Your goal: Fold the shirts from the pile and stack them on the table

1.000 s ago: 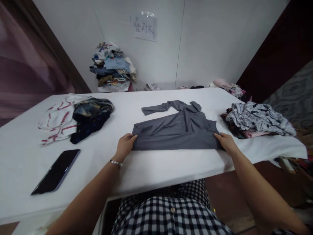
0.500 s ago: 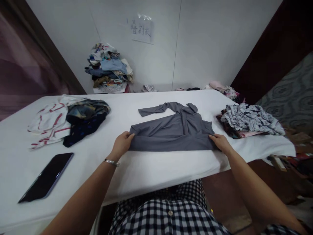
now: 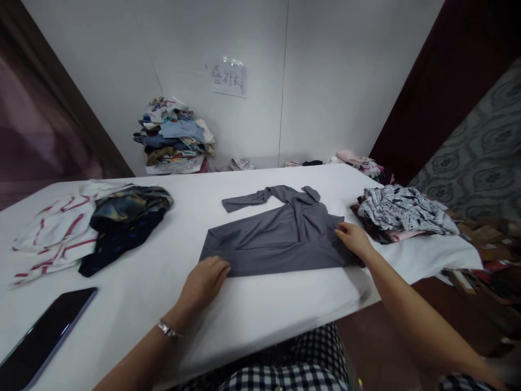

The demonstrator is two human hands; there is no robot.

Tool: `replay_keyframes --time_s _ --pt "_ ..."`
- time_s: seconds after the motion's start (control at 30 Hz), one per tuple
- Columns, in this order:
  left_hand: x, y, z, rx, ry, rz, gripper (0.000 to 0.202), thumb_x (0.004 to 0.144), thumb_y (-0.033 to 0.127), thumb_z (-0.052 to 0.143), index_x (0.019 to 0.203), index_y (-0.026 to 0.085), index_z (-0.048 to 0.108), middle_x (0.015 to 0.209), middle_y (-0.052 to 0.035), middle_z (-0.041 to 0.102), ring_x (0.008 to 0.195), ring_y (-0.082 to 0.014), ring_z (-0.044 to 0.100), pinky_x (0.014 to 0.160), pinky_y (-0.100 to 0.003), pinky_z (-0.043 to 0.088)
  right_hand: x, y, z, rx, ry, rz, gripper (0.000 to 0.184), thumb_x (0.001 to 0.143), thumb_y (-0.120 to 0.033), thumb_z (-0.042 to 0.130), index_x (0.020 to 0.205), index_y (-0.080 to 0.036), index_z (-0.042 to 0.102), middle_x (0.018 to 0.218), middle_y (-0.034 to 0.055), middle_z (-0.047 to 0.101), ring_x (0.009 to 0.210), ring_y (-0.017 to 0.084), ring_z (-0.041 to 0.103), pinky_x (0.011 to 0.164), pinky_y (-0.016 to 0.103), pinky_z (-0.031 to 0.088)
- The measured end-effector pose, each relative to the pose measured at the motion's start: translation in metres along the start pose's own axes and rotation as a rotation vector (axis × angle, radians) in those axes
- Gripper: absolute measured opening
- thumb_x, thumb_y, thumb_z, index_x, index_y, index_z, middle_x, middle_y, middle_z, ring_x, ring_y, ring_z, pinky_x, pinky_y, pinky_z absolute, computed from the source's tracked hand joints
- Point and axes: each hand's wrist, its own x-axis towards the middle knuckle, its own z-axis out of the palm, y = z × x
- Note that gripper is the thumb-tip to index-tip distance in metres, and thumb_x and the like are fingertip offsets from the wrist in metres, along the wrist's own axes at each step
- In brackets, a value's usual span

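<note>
A grey long-sleeved shirt lies partly folded on the white-covered table, its near edge turned in a long strip and one sleeve stretched out to the left at the back. My left hand is at the shirt's near left corner, its fingers curled down on the fabric; the thumb is hidden. At the right end of the shirt, my right hand has thumb and fingers pinched together on the cloth near the edge.
On the left lie a crumpled white-and-red garment, dark garments and a phone. A black-and-white patterned garment tops a pile at right. Behind the table rises a clothes stack; a paper sign hangs on the wall.
My left hand has shifted from the shirt's left edge to its near corner. My right hand has moved up along the right end. The view has tilted up slightly.
</note>
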Motion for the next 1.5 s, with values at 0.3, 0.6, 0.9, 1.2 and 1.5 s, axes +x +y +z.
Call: replay_keyframes --time_s 0.3,0.6,0.9,1.2,1.5 --pt "-0.003 -0.002 0.021 -0.035 0.08 0.031 0.021 0.092 0.03 0.049 0.091 0.02 0.068 0.093 -0.0064 0.068 0.085 -0.0202 0.062 0.076 -0.034 0.05 0.075 -0.069 0.035 -0.06 -0.223 -0.046 0.019 0.082 -0.029 0.059 0.087 -0.018 0.073 0.094 0.0103 0.073 0.091 0.024 0.065 0.076 0.029 0.046" --pt "-0.005 -0.003 0.023 -0.032 0.075 0.037 0.021 0.092 0.029 0.049 0.092 0.02 0.068 0.094 -0.0063 0.067 0.087 -0.0202 0.062 0.078 -0.035 0.051 0.102 -0.08 0.042 0.162 -0.056 0.001 0.017 0.077 -0.025 0.053 0.073 -0.017 0.068 0.069 0.0056 0.066 0.072 0.021 0.062 0.067 0.029 0.046" --pt "0.006 0.007 0.015 -0.149 0.085 -0.025 0.02 0.091 0.031 0.05 0.095 0.021 0.067 0.097 -0.0059 0.069 0.09 -0.0201 0.064 0.08 -0.036 0.052 -0.033 -0.139 0.035 0.22 -0.476 -0.953 0.021 0.089 -0.02 0.049 0.088 -0.021 0.07 0.089 0.0032 0.071 0.08 0.014 0.063 0.074 0.023 0.045" --pt "0.092 0.102 0.031 -0.267 -0.105 0.018 0.022 0.087 0.03 0.056 0.105 0.021 0.063 0.106 -0.0066 0.064 0.099 -0.0203 0.061 0.086 -0.033 0.049 -0.087 -0.12 0.05 -0.045 -0.38 -0.836 0.026 0.094 -0.03 0.05 0.111 -0.021 0.068 0.092 0.0059 0.069 0.078 0.015 0.063 0.069 0.023 0.045" --pt "0.169 0.145 0.094 -0.228 -0.201 -0.157 0.004 0.073 0.014 0.067 0.075 0.014 0.064 0.09 -0.0141 0.066 0.097 -0.0278 0.063 0.086 -0.039 0.045 -0.106 -0.107 0.043 -0.064 -0.245 -0.837 0.035 0.091 -0.023 0.051 0.124 -0.017 0.06 0.094 0.0082 0.064 0.087 0.019 0.058 0.077 0.029 0.045"
